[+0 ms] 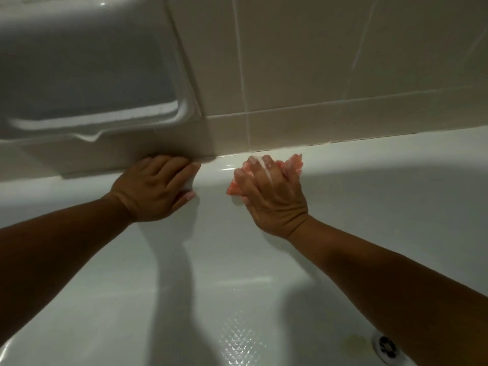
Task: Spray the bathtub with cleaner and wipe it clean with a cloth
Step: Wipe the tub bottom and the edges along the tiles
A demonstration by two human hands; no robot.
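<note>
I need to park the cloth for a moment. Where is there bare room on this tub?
Free: the rim right of the right hand, along the tiled wall, and the tub floor left of the drain. Crowded: the corner stretch of rim, where the left hand rests and the right hand holds the cloth.

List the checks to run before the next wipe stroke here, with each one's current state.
1. Grip: right hand holds cloth bunched under its fingers, ok.
2. Contact: cloth against bathtub rim at tiled wall joint, ok.
3. Brace: left hand rests on rim, apart from cloth, ok.
4. Cleaner on rim: cannot tell; white foam shows on the fingers only.
5. Tub floor: not ok, yellowish patch beside drain.
</note>
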